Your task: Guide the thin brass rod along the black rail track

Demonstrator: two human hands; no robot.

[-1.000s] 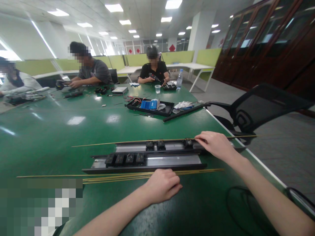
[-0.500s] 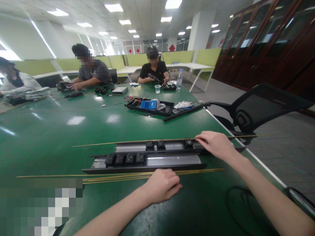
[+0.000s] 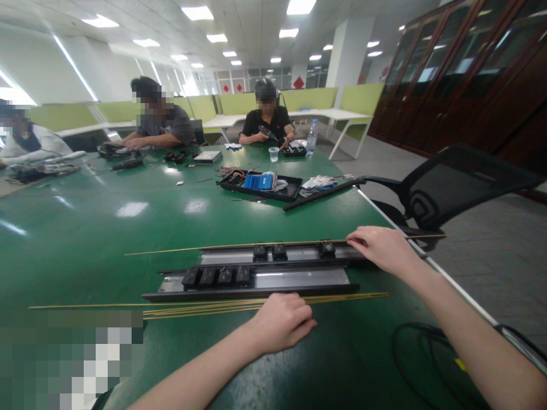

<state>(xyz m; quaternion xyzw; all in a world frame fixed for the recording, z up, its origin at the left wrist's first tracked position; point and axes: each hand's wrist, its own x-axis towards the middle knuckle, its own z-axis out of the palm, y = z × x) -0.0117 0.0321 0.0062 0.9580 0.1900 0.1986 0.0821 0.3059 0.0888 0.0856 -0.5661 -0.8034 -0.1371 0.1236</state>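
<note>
Brass-coloured in the head view, a thin rod (image 3: 171,251) runs left to right along the far edge of the far black-edged channel (image 3: 231,258), its right end reaching past the edge of the green counter (image 3: 85,228). The right hand (image 3: 382,246) pinches this rod right of its middle, the grip of thumb and fingers drawn together on it. Three black blocks (image 3: 279,252) sit along the far channel, two near each other and one further right. Just nearer lies the near black-edged channel (image 3: 299,278), with four black blocks (image 3: 207,277) in a row toward its left end. A bundle of brass-coloured rods (image 3: 200,310) stretches along its near side. The left hand (image 3: 282,322) rests there with fingers loosely curled, overlapping the bundle; I can't make out whether its grip has hold of any rod. Farther off stand a black tray (image 3: 290,191) holding a blue ribbed item (image 3: 259,181), a clear cup (image 3: 273,154) and a plastic bottle (image 3: 312,138). At the far side, a person in a black shirt (image 3: 273,121) holds a power tool (image 3: 265,132).
</note>
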